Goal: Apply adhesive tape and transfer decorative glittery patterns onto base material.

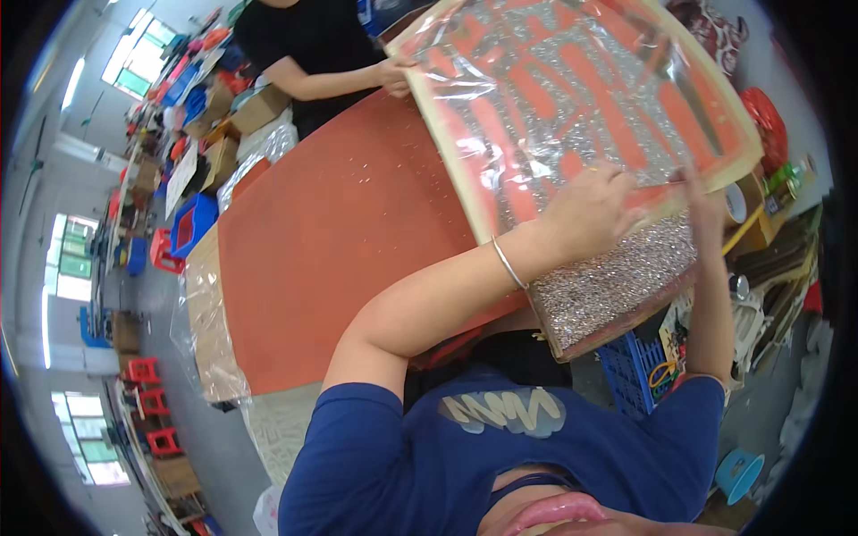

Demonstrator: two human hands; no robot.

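A cream-bordered stencil sheet (590,98) with orange shapes, silver glittering bits and shiny clear film is held tilted over a tray of small sparkling stones (617,286). My left hand (592,207), with a bangle at the wrist, is at the sheet's near edge, its fingers curled closed; what they hold is hidden. At the sheet's near right corner is my right hand (702,201), its fingers smeared by motion. Another person's hand (393,76) grips the sheet's left border.
A large reddish-orange mat (331,241) dotted with loose bits covers the table to the left. Below the tray stands a blue plastic crate (630,375). Rolls of tape (735,204) lie at the right. Red stools (152,402) and cluttered shelves line the left side.
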